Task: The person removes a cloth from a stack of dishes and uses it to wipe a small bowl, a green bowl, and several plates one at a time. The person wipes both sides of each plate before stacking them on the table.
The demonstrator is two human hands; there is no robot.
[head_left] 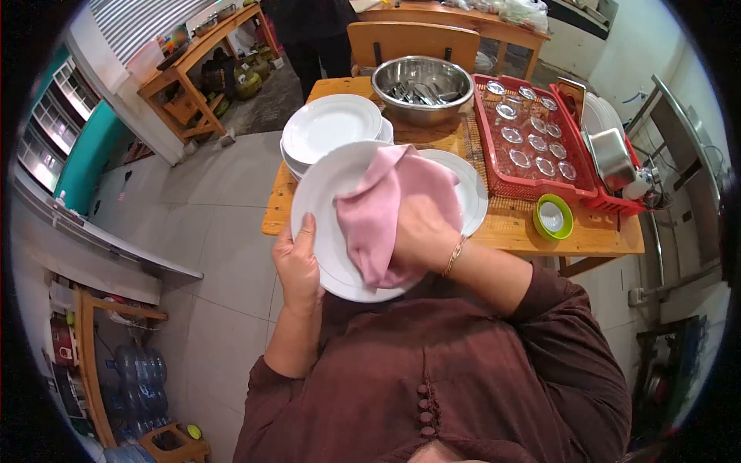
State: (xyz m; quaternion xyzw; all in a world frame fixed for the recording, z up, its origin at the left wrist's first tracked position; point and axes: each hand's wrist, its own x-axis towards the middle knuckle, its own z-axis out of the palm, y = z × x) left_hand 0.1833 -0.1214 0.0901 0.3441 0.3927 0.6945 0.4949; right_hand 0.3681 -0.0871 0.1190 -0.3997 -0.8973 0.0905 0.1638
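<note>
A white plate [324,224] is tilted up in front of my chest. My left hand [297,258] grips its left rim, thumb on the front face and fingers behind. Across the plate's right half lies a pink cloth [369,224], bunched and folded. My right hand [424,235] presses into the cloth against the plate; its fingers are mostly hidden in the folds. Behind the held plate stands a stack of white plates [332,127] on the wooden table. Another white plate [472,185] lies to the right, partly covered by the cloth and the held plate.
A steel bowl [423,112] of cutlery stands at the table's back. Right of it, a red basket [498,187] holds several upturned glasses. A green bowl [567,224] with a small white dish inside sits near the front edge [532,245]. A person in dark clothes [316,31] stands beyond.
</note>
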